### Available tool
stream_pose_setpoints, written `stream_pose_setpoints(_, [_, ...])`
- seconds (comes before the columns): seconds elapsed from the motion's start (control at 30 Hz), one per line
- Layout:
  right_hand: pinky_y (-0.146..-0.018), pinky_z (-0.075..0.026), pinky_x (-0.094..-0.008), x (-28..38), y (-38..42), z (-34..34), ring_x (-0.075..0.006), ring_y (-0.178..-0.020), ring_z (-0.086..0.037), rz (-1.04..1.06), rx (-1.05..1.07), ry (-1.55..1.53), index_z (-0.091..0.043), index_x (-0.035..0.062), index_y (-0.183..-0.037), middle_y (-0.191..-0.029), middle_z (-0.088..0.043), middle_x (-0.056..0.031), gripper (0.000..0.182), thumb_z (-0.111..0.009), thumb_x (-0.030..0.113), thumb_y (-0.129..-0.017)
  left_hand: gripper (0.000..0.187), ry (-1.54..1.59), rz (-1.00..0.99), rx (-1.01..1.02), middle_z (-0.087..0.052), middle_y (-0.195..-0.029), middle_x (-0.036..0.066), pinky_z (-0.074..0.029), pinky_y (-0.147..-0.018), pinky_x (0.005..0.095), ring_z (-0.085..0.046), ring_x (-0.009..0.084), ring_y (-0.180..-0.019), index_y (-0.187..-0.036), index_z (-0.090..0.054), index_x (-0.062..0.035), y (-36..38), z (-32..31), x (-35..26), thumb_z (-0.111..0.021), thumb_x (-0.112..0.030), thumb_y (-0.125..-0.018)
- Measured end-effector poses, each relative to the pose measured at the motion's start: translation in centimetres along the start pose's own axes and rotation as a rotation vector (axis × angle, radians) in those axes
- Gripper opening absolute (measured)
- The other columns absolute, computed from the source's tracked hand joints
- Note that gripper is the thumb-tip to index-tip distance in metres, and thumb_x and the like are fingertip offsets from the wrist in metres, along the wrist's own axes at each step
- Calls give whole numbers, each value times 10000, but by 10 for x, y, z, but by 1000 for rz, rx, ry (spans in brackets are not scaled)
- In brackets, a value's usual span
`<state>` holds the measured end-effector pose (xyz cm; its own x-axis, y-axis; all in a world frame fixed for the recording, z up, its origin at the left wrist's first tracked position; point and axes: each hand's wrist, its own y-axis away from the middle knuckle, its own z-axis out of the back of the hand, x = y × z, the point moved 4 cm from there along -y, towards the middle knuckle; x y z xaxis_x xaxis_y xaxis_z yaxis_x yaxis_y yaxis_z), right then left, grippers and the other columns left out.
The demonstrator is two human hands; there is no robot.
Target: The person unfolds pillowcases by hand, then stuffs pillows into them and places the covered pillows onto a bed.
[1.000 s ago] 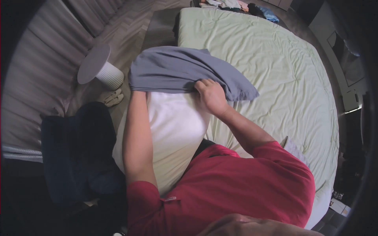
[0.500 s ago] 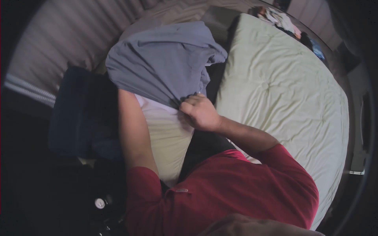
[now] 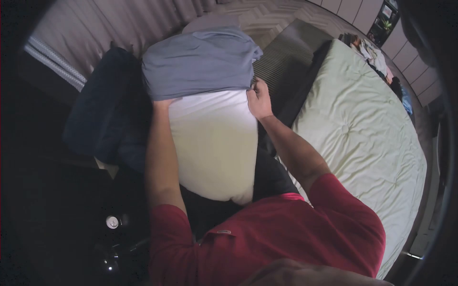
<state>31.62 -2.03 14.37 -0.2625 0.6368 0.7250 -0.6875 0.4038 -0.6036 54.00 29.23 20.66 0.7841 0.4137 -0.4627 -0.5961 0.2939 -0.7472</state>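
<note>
A plump white-and-cream pillow (image 3: 214, 148) lies lengthwise in front of me, its near end by my lap. The grey-blue pillowcase (image 3: 200, 62) covers its far end, the open edge running across the pillow. At the left end of that edge is my left hand (image 3: 163, 103), thumb outside on the pillow and fingers hidden under the cloth. My right hand (image 3: 260, 99) is closed on the right end of the edge, beside the pillow.
To the right stretches a pale green tufted mattress or quilt (image 3: 353, 128), with a pile of clothes (image 3: 377, 57) beyond it. A dark blue cushion (image 3: 102, 109) stands at the left, before curtains (image 3: 109, 28). A can (image 3: 112, 222) is at lower left. A dark ribbed surface (image 3: 291, 57) lies ahead.
The left hand has come back out of the pillowcase to its edge. My right hand has moved away from me to the pillow's right side. More of the pillow now shows, and the view has shifted.
</note>
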Motion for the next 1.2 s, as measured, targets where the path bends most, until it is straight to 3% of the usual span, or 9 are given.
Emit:
stream_pose_setpoints(0.07, [-1006,-369,-380,3,-6,-14,-310,-1183,-527,-108,-102,-163,-425,78,-774,-961,-522,-118,88,-474,80,-848,700,-61,144,51,-171,-1688,59,-72,-1297,359,-205,232,-1536,-1623,-170,-121,-9,5,3,-502,-359,-1054])
stream_pose_setpoints(0.17, [-764,-339,-366,22,-20,-26,-161,-784,-389,-542,32,-292,-343,140,-710,-753,-418,25,214,-458,179,-886,544,-129,183,-124,-369,-1606,63,-151,-1280,331,-345,219,-1462,-1553,-385,-141,-53,19,11,-505,-317,-1053])
stream_pose_setpoints(0.27, [-675,-373,-294,44,-60,-17,-91,-704,-410,-409,-64,-602,-338,183,-704,-730,-446,34,318,-468,-8,-922,283,-435,-79,-344,-680,-1105,84,-482,-1029,326,-633,212,-1070,-1171,-669,-152,-113,46,-18,-435,-241,-1040])
stream_pose_setpoints(0.37, [-703,-372,-349,93,-113,24,-133,-703,-416,-147,-103,-631,-405,160,-724,-726,-486,1,257,-517,49,-927,511,370,174,-279,-443,-1559,119,-214,-1260,335,-414,227,-1424,-1515,-428,-60,-138,80,-91,-555,-183,-1036])
stream_pose_setpoints(0.67, [-730,-388,-250,155,-108,97,-47,-779,-500,-389,318,-514,-586,215,-821,-807,-589,86,136,-566,246,-952,311,591,405,-109,-716,-1170,87,-548,-978,362,-650,171,-1030,-1121,-735,-59,-67,126,-131,-757,42,-827])
stream_pose_setpoints(0.77, [-602,-383,-220,96,-58,54,-28,-655,-518,-511,345,-747,-625,167,-797,-697,-589,63,163,-616,110,-950,429,706,674,-124,-542,-1475,117,-410,-1159,383,-534,224,-1295,-1398,-571,-51,3,86,-56,-637,-203,-1002])
stream_pose_setpoints(0.87, [-567,-332,-285,56,-12,26,-35,-648,-429,-576,330,-532,-442,200,-702,-647,-490,71,272,-541,96,-934,501,-545,214,63,-379,-1604,132,-162,-1289,360,-329,283,-1495,-1526,-408,-30,61,65,-59,-477,-156,-1046])
stream_pose_setpoints(0.97, [-658,-361,-268,31,20,26,-51,-699,-439,-584,391,-434,-530,185,-723,-693,-488,75,204,-534,114,-914,563,-50,820,-322,-501,-1509,191,-287,-1206,396,-398,375,-1447,-1397,-585,-21,141,57,-63,-471,-321,-934])
stream_pose_setpoints(1.2, [-673,-290,-317,54,14,34,-116,-718,-345,-92,606,-441,-401,144,-730,-742,-362,40,249,-530,61,-926,351,-480,841,-393,-714,-899,268,-461,-813,526,-633,494,-902,-900,-720,72,167,91,-52,-553,-194,-744])
